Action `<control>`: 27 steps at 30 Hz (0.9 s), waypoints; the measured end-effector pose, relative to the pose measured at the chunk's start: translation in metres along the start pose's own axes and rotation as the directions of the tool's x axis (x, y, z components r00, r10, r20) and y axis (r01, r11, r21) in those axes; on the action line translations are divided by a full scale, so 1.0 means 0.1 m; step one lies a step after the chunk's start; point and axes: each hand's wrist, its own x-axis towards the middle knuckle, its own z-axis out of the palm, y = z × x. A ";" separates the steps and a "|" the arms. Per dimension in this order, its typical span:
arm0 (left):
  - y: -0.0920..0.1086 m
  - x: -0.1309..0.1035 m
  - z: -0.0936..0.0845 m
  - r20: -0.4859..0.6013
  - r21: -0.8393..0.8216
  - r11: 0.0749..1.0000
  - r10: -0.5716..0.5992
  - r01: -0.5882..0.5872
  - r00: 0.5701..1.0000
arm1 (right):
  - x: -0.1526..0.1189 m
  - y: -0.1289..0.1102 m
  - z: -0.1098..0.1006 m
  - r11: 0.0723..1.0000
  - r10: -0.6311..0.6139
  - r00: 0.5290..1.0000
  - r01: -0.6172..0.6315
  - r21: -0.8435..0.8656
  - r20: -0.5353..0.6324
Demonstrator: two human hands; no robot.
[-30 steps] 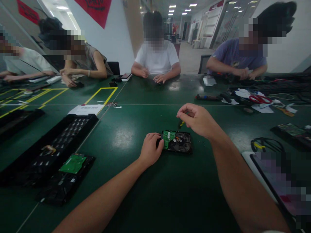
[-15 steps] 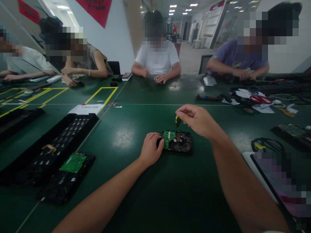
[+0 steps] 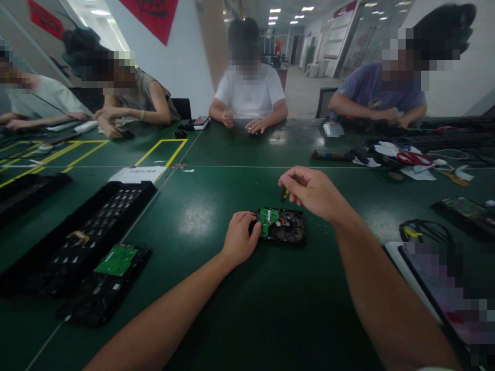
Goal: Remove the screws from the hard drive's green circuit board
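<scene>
A black hard drive (image 3: 293, 226) with a green circuit board (image 3: 267, 219) at its left end lies flat on the green table (image 3: 201, 304). My left hand (image 3: 243, 237) grips the drive's left end between thumb and fingers. Above the drive, my right hand (image 3: 303, 188) pinches a small yellow-and-black screwdriver (image 3: 284, 195) by its handle. The screwdriver points down, its thin tip at the right edge of the circuit board. Whether the tip sits in a screw is too small to tell. Several tiny bits, perhaps screws, lie right of the drive.
To the left are a second hard drive (image 3: 116, 281) and a long black tray (image 3: 88, 232). At the right lie a tablet-like device (image 3: 436, 293), a coiled black cable (image 3: 425, 230) and red-handled scissors (image 3: 415, 158). Several people sit across the table.
The screwdriver's handle has turned a little in my right fingers, its yellow stripe now facing another way. My left hand and the hard drive stay in place.
</scene>
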 end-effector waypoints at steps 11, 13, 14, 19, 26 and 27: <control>-0.02 -0.01 0.01 -0.004 -0.001 1.000 -0.003 0.003 1.000 | 0.00 0.03 -0.02 0.998 0.006 0.998 -0.010 -0.059 -0.065; -0.01 -0.01 0.01 -0.005 -0.003 1.000 -0.001 0.001 1.000 | 0.00 0.03 -0.03 0.996 0.018 0.996 -0.026 -0.084 -0.086; -0.01 -0.01 0.01 -0.005 -0.003 1.000 -0.001 0.001 1.000 | 0.00 0.03 -0.04 0.994 0.023 0.995 -0.033 -0.100 -0.098; -0.02 -0.01 0.01 0.005 -0.006 1.000 -0.003 0.003 1.000 | -0.01 0.02 -0.04 0.995 0.003 0.994 -0.014 -0.104 -0.108; -0.04 -0.01 0.03 -0.010 0.001 1.000 0.000 0.000 1.000 | -0.01 0.01 -0.01 1.000 -0.006 0.999 0.006 -0.009 0.039; -0.04 -0.01 0.03 -0.009 0.002 1.000 0.003 -0.003 1.000 | 0.00 0.01 -0.01 1.000 -0.005 0.999 0.004 0.009 0.043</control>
